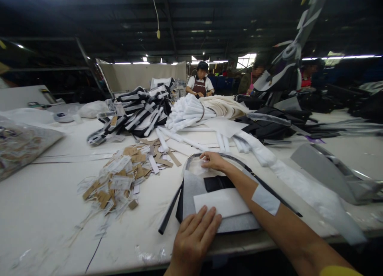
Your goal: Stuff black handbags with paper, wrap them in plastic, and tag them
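the left hand point(196, 236) lies flat, fingers extended, over the near edge of a white pad point(226, 201), which rests on the grey and black bag point(190, 186). the right hand point(213, 161) curls its fingers at the bag's far end; whether they grip anything, i cannot tell. the bag lies near the front edge of the table point(48, 212), with a heap of tags point(121, 179) to its left and white rolls point(188, 110) beyond it.

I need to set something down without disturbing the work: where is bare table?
Bare white table shows in front of the plastic bag and left of the tag pile. A narrower patch lies between the tag pile and the black strip beside the grey panel. Beyond the grey panel, white rolls crowd the table.
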